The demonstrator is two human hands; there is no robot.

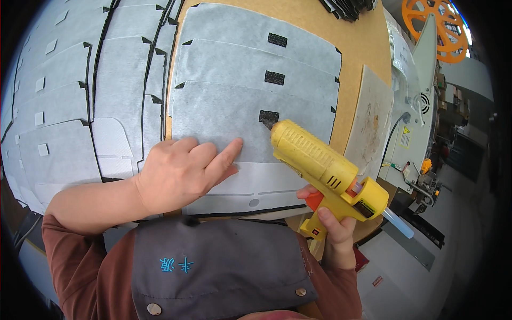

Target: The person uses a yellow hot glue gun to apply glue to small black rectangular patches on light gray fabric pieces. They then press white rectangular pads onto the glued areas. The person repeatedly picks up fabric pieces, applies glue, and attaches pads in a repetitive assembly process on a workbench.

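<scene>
So, looking down from the head view: the right hand (333,226) is clenched round the grip of a yellow glue gun (325,170), one finger resting on the orange trigger (314,200), and the nozzle tip sits right on the small black patch (269,118) on the front grey felt sheet (224,122); holding the gun tilted forward like that puts the tip on the patch while the body stays up off the fabric; a clear glue stick (397,222) pokes out the back end. The left hand (184,173) holds nothing, it's pressed flat-ish on the lower part of that same sheet with the index finger stretched toward the patch, which looks to me like it's pinning the felt so it doesn't slide under the nozzle. Behind that sheet two more grey sheets are fanned out on the brown desk (362,48), each overlapping so its own black patch (274,78) stays exposed; handy layout, I'd say, since every patch is reachable without lifting anything. Off to the left there's a big stack of similar grey pieces (58,96) with little white squares on them; on the right a stained board (370,122) lies beside the sheets, and past the desk edge there's a pale machine (410,106) and an orange reel (434,29).
</scene>
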